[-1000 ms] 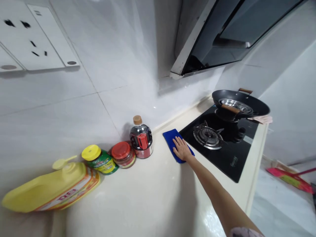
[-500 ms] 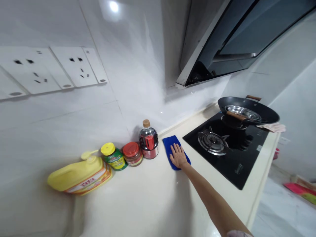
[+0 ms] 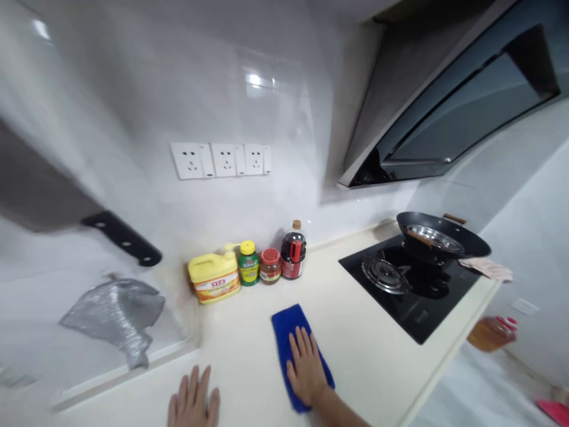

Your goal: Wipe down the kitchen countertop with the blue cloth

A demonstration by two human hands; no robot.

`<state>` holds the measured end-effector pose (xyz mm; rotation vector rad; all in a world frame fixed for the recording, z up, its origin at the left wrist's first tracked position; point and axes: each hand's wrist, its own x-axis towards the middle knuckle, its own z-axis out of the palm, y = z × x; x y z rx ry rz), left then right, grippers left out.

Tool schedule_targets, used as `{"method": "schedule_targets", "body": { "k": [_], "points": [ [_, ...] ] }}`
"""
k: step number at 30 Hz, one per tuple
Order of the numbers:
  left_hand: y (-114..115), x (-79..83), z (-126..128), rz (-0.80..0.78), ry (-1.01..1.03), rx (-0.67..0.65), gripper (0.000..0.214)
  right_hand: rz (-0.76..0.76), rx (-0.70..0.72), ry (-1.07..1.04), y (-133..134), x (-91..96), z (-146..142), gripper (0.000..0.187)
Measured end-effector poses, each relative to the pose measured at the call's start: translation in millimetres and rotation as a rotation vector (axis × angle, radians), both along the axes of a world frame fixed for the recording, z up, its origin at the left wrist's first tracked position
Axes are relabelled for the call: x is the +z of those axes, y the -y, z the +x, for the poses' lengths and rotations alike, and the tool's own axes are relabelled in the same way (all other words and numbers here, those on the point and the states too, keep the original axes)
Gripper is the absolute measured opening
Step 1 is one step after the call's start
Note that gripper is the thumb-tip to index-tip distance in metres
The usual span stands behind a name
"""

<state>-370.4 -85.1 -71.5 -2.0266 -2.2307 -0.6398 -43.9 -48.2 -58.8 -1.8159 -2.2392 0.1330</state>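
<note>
My right hand [image 3: 306,370] lies flat on a folded blue cloth [image 3: 287,320], fingers stretched out and pressing it against the pale countertop [image 3: 240,344]. At the lower edge of the view my left hand [image 3: 193,400] rests palm down on the same countertop, its fingers apart and nothing in it. Beyond the cloth, against the wall, stand a yellow detergent jug [image 3: 216,273], a green jar with a yellow lid [image 3: 248,267], a red-lidded jar [image 3: 269,267] and a dark sauce bottle [image 3: 293,252].
A black gas hob [image 3: 418,302] is set into the counter at right, carrying a wok [image 3: 471,234] with a metal dish inside. The range hood [image 3: 444,136] slopes overhead. At left are a cleaver [image 3: 122,237] and a grey plastic bag [image 3: 120,314]. An oil bottle [image 3: 493,333] stands low at right.
My right hand and the blue cloth have moved nearer to me, away from the wall. My left hand has come into view. The camera has swung left, showing the cleaver and bag.
</note>
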Motion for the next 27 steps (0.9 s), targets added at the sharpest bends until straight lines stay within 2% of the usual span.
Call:
{"method": "schedule_targets", "body": {
  "k": [3,6,8,10,13,16,18,22,27],
  "points": [
    [1,7.2,3,-0.063,0.052,0.011,0.067,-0.057,0.100,-0.085,43,-9.5,-46,0.085],
    [8,20.9,2,-0.112,0.141,-0.002,0.068,-0.170,0.322,-0.124,68,3.1,-74,0.090],
    [18,28.3,-6,-0.113,0.172,-0.007,0.071,-0.173,0.381,-0.145,74,21.4,-81,0.087],
    [32,31.0,-22,-0.109,0.177,0.017,0.073,-0.162,0.379,-0.153,73,37.1,-84,0.079],
    [58,26.7,-57,-0.103,0.172,0.117,0.066,-0.197,0.386,-0.114,64,41.3,-87,0.074],
    [81,18.8,-88,-0.018,0.138,0.278,0.066,-0.154,0.330,-0.081,48,28.7,-96,0.075],
    [89,14.1,-97,0.042,0.119,0.344,0.067,-0.101,0.237,-0.061,28,20.6,-107,0.074],
    [90,7.4,-95,0.084,0.062,0.355,0.068,-0.029,0.022,0.002,-31,15.8,-132,0.074],
    [88,8.3,-92,0.036,0.049,0.367,0.066,0.001,-0.090,0.110,-100,20.2,-165,0.073]
  ]
}}
